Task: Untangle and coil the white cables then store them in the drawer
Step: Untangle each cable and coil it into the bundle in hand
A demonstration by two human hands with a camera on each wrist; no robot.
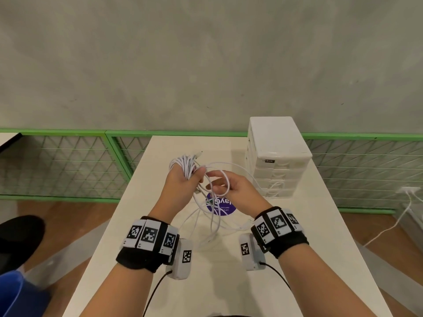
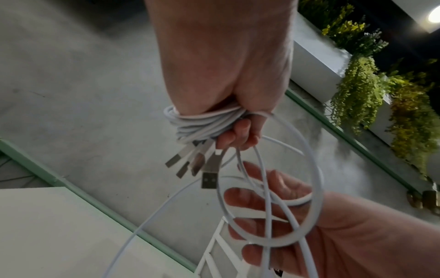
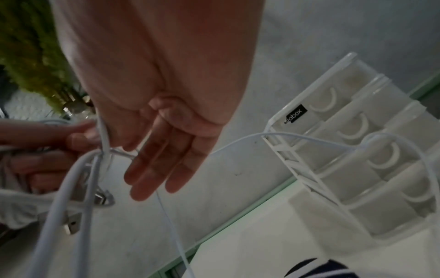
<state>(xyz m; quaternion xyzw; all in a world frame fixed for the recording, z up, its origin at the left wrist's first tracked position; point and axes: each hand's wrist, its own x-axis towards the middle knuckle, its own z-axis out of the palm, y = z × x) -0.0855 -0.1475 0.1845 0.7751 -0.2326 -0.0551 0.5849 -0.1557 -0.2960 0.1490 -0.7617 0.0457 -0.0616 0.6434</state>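
My left hand (image 1: 180, 179) is closed tightly around a bundle of coiled white cables (image 1: 185, 165), held up above the table (image 1: 320, 225); several metal plugs (image 2: 190, 165) stick out under my fingers. My right hand (image 1: 231, 187) is just beside it, the fingers almost straight and relaxed, with one loose loop (image 2: 269, 188) of cable lying over them. More cable hangs down from both hands to the table. The white drawer unit (image 1: 277, 154) stands at the far right of the table.
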